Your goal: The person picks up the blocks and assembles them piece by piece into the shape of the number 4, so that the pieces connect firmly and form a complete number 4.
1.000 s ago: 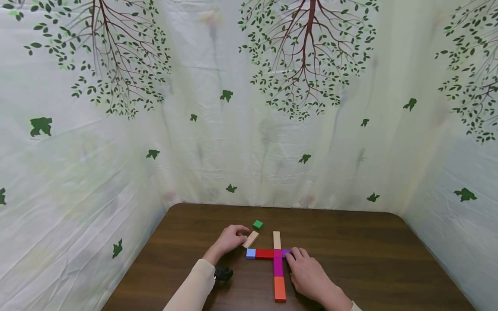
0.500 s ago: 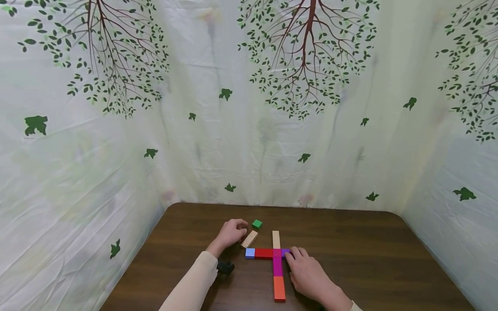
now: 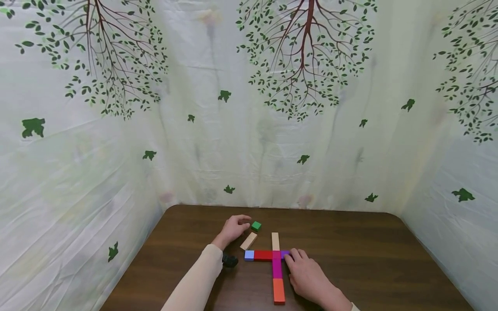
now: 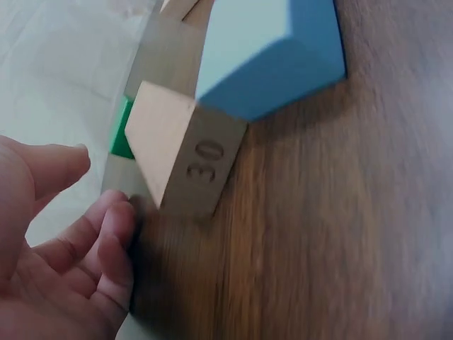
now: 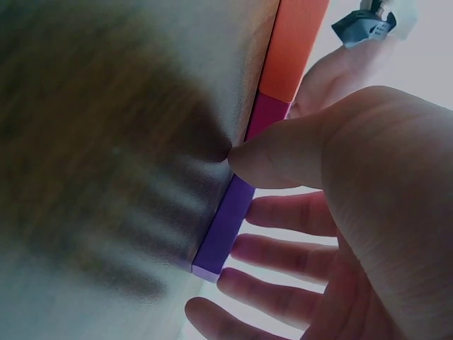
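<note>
My left hand (image 3: pixel 232 229) is at the left of a small green block (image 3: pixel 256 226), its thumb and fingers apart with nothing between them. Just in front of that block, a plain wooden block (image 3: pixel 248 241) lies slanted; the left wrist view shows "30" on the wooden block (image 4: pixel 205 159). My right hand (image 3: pixel 309 276) rests its fingertips on a purple block (image 5: pixel 225 223), thumb at the near side. The purple block ends the right arm of a cross laid from light blue (image 3: pixel 249 255), red (image 3: pixel 263 255), magenta (image 3: pixel 276 264), orange (image 3: pixel 278 291) and pale wooden (image 3: pixel 275 241) blocks.
The blocks lie on a dark brown wooden table (image 3: pixel 369 250). A white curtain (image 3: pixel 264 129) printed with trees and leaves hangs behind and beside it. A black wrist camera (image 3: pixel 229 260) sits under the left wrist, near the light blue block.
My left hand has moved away from the slanted wooden block, forward and slightly right, to beside the green block. The right hand has stayed at the purple block.
</note>
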Demonstrator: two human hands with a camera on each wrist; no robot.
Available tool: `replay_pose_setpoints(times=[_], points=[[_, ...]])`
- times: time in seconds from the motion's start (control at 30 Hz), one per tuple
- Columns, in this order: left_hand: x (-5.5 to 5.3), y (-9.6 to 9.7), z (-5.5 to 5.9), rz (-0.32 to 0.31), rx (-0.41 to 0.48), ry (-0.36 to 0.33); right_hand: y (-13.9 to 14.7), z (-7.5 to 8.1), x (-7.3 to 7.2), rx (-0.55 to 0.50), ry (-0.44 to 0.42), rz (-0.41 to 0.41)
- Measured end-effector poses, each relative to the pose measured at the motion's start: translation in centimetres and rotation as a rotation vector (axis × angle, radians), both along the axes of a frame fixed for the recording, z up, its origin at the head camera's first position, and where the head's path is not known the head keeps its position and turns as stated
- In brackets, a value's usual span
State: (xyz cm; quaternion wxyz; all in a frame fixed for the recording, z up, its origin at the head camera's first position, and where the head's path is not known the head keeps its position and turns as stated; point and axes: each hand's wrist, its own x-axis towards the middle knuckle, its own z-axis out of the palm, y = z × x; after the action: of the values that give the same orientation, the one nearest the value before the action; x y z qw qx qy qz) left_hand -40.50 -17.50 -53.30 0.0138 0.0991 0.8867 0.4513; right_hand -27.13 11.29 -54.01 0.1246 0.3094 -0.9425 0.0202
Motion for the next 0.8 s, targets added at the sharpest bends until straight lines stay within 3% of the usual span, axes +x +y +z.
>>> replay_pose_setpoints(times=[0.37,0.8], points=[[-0.6,1.9,-0.4,-0.009,-0.076,0.033,0.0,0.1,0.1,0.009,-0.006,0.006],[-1.4,2.7,-0.6,0.025,-0.179,0.041,-0.1,0.3,0.2,0.002,-0.004,0.001]])
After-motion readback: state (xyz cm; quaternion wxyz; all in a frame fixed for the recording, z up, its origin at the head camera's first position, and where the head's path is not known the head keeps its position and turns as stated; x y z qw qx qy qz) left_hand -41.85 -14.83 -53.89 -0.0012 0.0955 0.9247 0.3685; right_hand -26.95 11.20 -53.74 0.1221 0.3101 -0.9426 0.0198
